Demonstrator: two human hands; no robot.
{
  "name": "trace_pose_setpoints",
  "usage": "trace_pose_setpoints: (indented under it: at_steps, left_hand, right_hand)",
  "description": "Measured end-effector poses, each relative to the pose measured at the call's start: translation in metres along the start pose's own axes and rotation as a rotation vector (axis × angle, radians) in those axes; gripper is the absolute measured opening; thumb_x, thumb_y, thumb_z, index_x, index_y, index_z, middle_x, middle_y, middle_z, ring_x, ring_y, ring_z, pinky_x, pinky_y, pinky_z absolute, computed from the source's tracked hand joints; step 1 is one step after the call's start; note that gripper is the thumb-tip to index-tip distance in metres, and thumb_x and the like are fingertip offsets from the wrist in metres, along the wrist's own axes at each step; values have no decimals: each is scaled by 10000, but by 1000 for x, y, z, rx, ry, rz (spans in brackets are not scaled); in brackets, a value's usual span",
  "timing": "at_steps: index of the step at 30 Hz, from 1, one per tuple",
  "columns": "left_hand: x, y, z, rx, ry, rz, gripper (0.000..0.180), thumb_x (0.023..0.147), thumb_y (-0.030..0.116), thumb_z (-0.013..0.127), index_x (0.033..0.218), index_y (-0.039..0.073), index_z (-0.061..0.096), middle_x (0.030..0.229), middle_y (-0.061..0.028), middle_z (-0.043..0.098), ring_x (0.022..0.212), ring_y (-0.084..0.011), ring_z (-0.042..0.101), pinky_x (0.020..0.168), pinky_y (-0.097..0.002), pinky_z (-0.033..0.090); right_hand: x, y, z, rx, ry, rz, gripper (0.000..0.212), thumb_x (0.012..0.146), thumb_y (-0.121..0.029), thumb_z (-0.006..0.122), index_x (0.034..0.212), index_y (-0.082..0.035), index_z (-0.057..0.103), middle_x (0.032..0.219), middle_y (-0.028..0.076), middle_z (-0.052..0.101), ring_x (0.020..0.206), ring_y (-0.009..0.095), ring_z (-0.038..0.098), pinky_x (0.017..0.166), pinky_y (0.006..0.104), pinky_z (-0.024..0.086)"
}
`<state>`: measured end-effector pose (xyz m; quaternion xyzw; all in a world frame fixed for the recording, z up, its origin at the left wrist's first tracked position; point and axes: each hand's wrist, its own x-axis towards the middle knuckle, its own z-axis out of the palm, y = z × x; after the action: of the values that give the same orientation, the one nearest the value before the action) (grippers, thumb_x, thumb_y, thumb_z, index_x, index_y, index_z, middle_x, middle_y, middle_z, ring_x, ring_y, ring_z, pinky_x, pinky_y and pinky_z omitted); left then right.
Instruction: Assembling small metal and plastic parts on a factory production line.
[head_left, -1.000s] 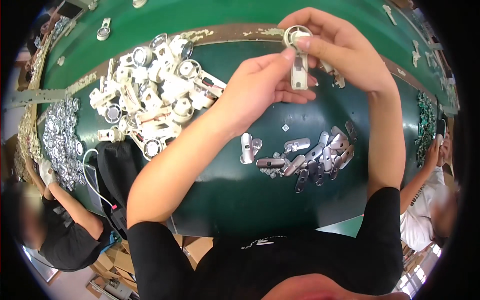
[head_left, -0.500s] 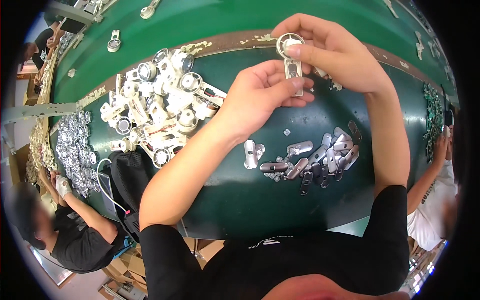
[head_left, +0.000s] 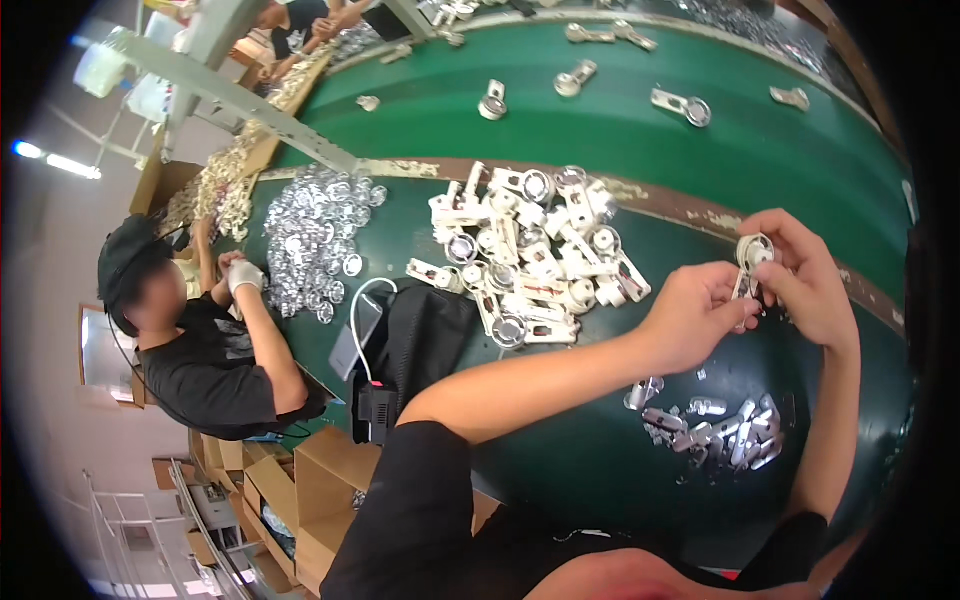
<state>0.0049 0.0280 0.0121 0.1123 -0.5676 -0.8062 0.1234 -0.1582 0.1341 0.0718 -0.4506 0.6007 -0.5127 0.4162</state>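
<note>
A small white plastic part with a round ring head and a flat rectangular handle (head_left: 755, 252) is held between my hands, over the table's far right side. My left hand (head_left: 697, 312) pinches the handle end between thumb and fingers. The fingers of my right hand (head_left: 808, 285) close around the ring head, the thumb pressed on its face. Left of my hands lies a heap of similar white ring-headed parts (head_left: 545, 245). Nearer to me, below my hands, is a small pile of grey and silver oval covers (head_left: 735, 438), with little clear pieces among them.
A green belt (head_left: 640, 140) with scattered white parts runs behind a worn ledge (head_left: 680, 207). Left are a heap of clear round pieces (head_left: 315, 245), a black mesh bag (head_left: 430, 330) and a white cable (head_left: 355, 318). A co-worker (head_left: 215, 345) sits beyond, near cardboard boxes (head_left: 335, 485).
The view has swung left, so the table contents sit farther right and more of the co-worker and boxes shows. Both hands keep hold of the white part.
</note>
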Motion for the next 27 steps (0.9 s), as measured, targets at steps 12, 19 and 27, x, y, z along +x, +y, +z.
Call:
trace_pose_setpoints:
  at_steps: [12, 19, 27]
  left_hand:
    - [9, 19, -25, 729, 245, 460, 138, 865, -21, 707, 1000, -9, 679, 869, -174, 603, 813, -374, 611, 722, -443, 497]
    - [16, 5, -23, 752, 169, 492, 166, 887, 32, 753, 1035, 2, 686, 909, -169, 682, 817, -314, 686, 730, -398, 544]
    - [10, 5, -28, 950, 171, 480, 143, 925, 15, 701, 1065, 37, 682, 970, -171, 686, 853, -355, 699, 745, -393, 551]
  right_hand:
    - [3, -19, 31, -399, 195, -357, 335, 805, 25, 707, 1135, -16, 664, 990, 58, 641, 797, 146, 573, 705, 282, 459]
    - [-7, -19, 30, -583, 197, -415, 336, 790, 41, 712, 1116, -28, 669, 999, 95, 654, 824, 246, 630, 684, 309, 492]
    - [-2, -18, 23, -643, 156, -473, 335, 816, -7, 744, 1144, -50, 685, 980, 78, 656, 759, 221, 584, 686, 312, 480]
